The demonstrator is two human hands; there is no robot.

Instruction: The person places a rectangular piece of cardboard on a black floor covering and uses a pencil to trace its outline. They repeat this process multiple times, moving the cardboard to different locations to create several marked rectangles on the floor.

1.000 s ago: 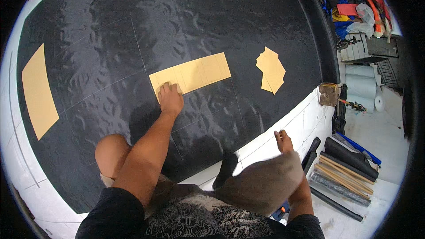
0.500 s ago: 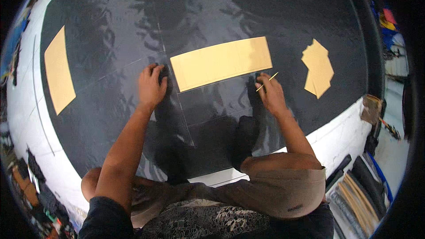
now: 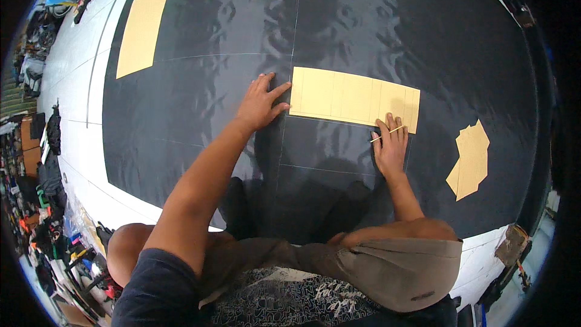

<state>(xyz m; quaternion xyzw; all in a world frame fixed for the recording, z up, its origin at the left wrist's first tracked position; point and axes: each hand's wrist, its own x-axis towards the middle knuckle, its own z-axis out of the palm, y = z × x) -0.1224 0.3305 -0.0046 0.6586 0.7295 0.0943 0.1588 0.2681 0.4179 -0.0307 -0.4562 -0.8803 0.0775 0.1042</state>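
Observation:
A long yellow card pattern piece (image 3: 351, 94) with faint ruled lines lies flat on a shiny black sheet (image 3: 339, 197). Beside its left end rests my left hand (image 3: 264, 104), palm down with fingers spread, the nearest fingertips at the card's edge. My right hand (image 3: 391, 147) is at the card's lower right part, its fingertips on the lower edge. Across the fingers of that hand runs a thin yellow pencil-like stick (image 3: 394, 129), held between them. Thin pale lines cross the black sheet around the card.
Another yellow card piece (image 3: 145, 29) lies at the far left of the sheet. Several overlapping yellow cards (image 3: 471, 160) lie to the right. White flooring (image 3: 82, 91) borders the sheet; clutter (image 3: 66, 245) fills the lower left. A brownish block (image 3: 512, 243) sits at the right corner.
The view has turned and shifted. The long card now tilts down to the right. My left hand has spread its fingers at its left end, and my right fingertips have come onto its lower edge.

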